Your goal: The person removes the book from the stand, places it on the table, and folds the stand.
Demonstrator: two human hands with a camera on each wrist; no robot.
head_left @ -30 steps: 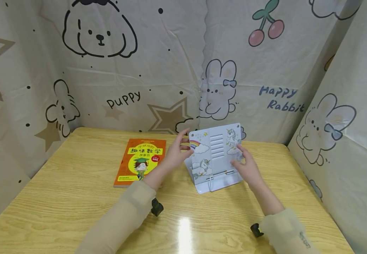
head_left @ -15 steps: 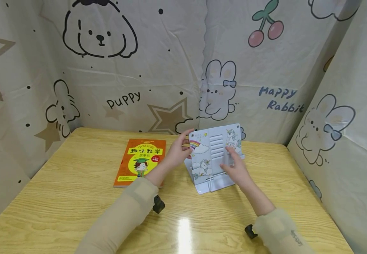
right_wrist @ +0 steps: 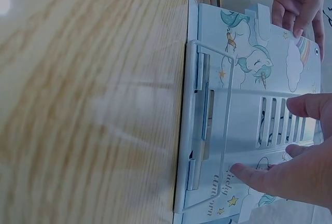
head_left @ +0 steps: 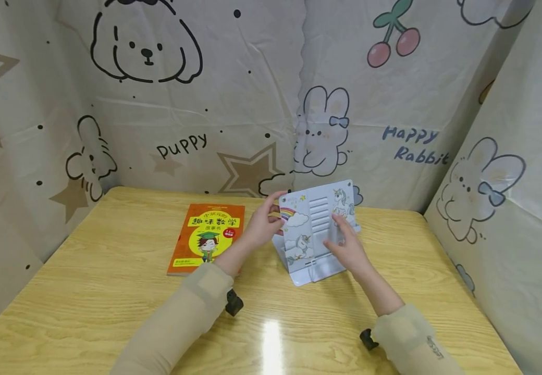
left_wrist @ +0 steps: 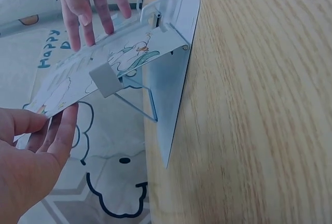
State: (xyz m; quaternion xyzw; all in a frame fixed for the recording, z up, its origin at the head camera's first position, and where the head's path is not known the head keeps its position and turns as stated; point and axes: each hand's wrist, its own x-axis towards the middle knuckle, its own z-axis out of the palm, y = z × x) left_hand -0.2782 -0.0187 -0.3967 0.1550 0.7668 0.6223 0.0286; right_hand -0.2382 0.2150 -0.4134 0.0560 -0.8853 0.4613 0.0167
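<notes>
A white book stand [head_left: 320,213] printed with unicorns, clouds and a rainbow stands on the table, its slotted panel leaning back above a flat base [left_wrist: 174,94]. My left hand [head_left: 262,224] pinches the panel's left edge, thumb in front and fingers behind. In front of the panel's right half is my right hand [head_left: 352,252], its fingers stretched out close over the slots and the lower print. A wire page holder [right_wrist: 226,125] crosses the panel's lower part. Behind the panel, a bent wire support [left_wrist: 142,107] runs down to the base.
An orange and yellow book [head_left: 205,239] lies flat on the wooden table [head_left: 88,291], left of the stand and partly covered by my left forearm. A cartoon-printed curtain [head_left: 252,78] hangs along the table's back and sides.
My right hand has let go of the panel's right edge and moved left to its front. My left hand stays on the left edge. The stand has barely moved.
</notes>
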